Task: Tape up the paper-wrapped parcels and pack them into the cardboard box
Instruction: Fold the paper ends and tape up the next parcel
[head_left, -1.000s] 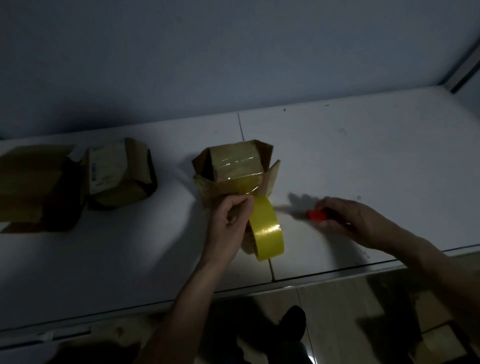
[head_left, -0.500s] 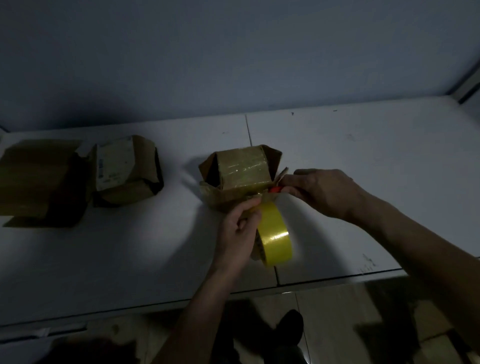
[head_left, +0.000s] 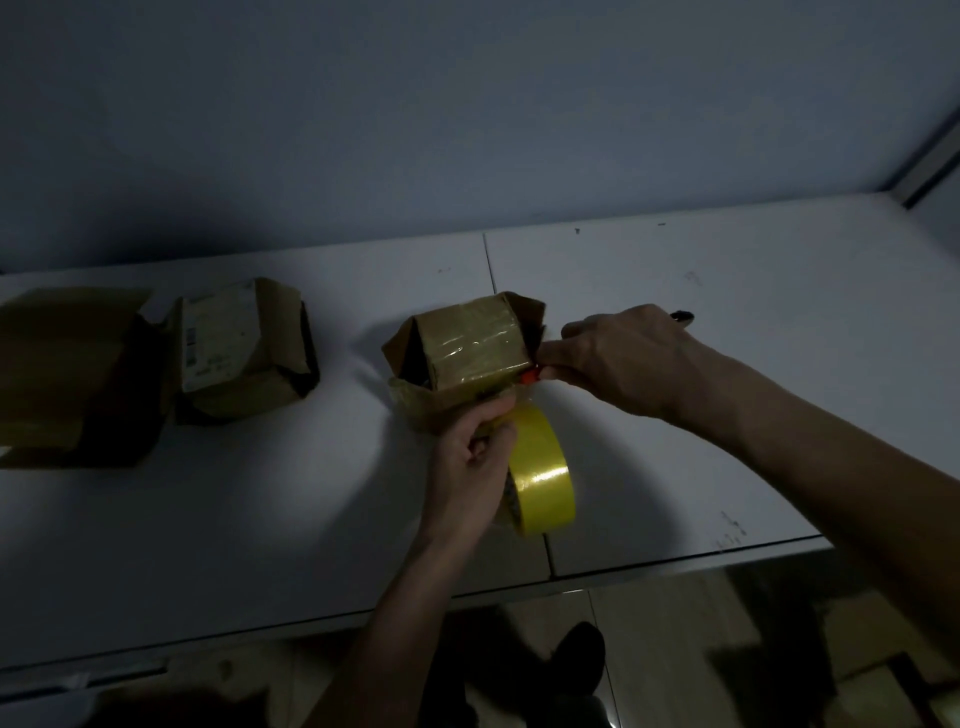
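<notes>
A brown paper-wrapped parcel sits mid-table with clear tape across its top. My left hand grips the yellow tape roll just in front of the parcel, thumb near the stretched tape. My right hand pinches a small red cutter at the parcel's right front corner, where the tape leaves it. A second wrapped parcel with a white label lies to the left. The open cardboard box lies at the far left.
The white table has a seam running down its middle and a front edge close to my body. A small dark object lies behind my right hand. Below the edge, dark floor and a shoe show.
My right hand picked the red cutter up from the table at the right and brought it left to the parcel's corner by the tape. My left hand kept holding the roll.
</notes>
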